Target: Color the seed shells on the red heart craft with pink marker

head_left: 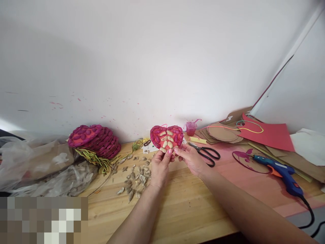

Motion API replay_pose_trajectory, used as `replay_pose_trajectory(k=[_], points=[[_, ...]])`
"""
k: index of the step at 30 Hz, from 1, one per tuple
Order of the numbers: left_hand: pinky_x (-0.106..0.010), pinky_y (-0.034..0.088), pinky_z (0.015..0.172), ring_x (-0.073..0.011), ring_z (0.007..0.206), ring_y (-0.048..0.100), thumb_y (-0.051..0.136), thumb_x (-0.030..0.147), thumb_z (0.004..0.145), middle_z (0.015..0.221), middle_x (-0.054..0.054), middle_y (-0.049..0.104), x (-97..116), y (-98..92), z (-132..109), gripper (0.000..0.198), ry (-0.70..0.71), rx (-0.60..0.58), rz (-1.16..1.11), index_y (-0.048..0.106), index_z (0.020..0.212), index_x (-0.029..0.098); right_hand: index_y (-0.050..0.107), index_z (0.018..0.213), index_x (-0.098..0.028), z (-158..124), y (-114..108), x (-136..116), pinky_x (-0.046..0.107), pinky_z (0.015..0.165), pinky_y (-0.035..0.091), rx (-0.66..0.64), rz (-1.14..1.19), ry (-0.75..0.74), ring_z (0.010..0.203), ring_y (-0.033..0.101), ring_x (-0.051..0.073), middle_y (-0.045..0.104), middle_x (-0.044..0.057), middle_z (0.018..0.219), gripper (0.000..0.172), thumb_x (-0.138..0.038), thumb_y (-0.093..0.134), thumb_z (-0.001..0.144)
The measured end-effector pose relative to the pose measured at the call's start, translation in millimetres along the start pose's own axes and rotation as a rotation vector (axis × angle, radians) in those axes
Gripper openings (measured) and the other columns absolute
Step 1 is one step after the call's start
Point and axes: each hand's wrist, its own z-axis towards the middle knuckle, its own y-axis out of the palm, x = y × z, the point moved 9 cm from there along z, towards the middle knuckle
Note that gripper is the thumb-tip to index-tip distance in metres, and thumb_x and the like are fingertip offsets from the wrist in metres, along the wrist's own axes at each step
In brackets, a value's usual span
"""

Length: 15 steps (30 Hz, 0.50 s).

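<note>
I hold a heart-shaped craft piece point(167, 136) up over the wooden table point(182, 203). Its face is red, edged with magenta shells and filled with pale peanut shells in the middle. My left hand point(159, 168) pinches its lower tip from below. My right hand point(191, 158) grips the lower right edge with its fingertips. Both hands are closed on the heart.
Loose shells point(137, 176) lie scattered by my left hand. A stack of finished magenta hearts point(98, 139) and plastic bags point(38, 166) sit at left. Black scissors point(207, 153), a pink cup point(191, 128), cardboard cut-outs point(223, 133), red paper point(269, 134) and a blue glue gun point(281, 173) lie at right.
</note>
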Motion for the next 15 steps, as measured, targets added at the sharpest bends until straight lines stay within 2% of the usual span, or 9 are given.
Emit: replay_pose_trajectory(k=[7, 12, 15], points=[[-0.022, 0.04, 0.057, -0.0088, 0.058, 0.049, 0.081, 0.054, 0.078, 0.064, 0.001, 0.059, 4.1, 6.6, -3.9, 0.042, 0.036, -0.023, 0.02, 0.069, 0.083, 0.014, 0.069, 0.082, -0.02, -0.9, 2.7, 1.3, 0.029, 0.064, 0.034, -0.039, -0.01, 0.004, 0.072, 0.049, 0.015, 0.062, 0.0, 0.08, 0.031, -0.048, 0.08, 0.075], [-0.021, 0.036, 0.054, -0.0076, 0.055, 0.045, 0.079, 0.055, 0.08, 0.061, 0.002, 0.056, 4.2, 5.5, -5.0, 0.043, 0.037, 0.012, -0.015, 0.063, 0.077, 0.015, 0.069, 0.094, -0.02, -0.6, 3.5, 0.6, 0.029, 0.065, 0.038, -0.062, -0.084, -0.01, 0.074, 0.053, 0.015, 0.065, 0.001, 0.087, 0.033, -0.048, 0.078, 0.077], [-0.021, 0.037, 0.054, -0.0077, 0.055, 0.045, 0.078, 0.056, 0.08, 0.058, 0.003, 0.054, 7.1, 0.7, -4.6, 0.045, 0.058, 0.065, -0.012, 0.058, 0.071, 0.016, 0.067, 0.096, -0.021, 0.6, -1.4, -7.7, 0.03, 0.072, 0.043, -0.034, -0.226, -0.103, 0.082, 0.057, 0.017, 0.067, 0.001, 0.091, 0.029, -0.043, 0.075, 0.078]])
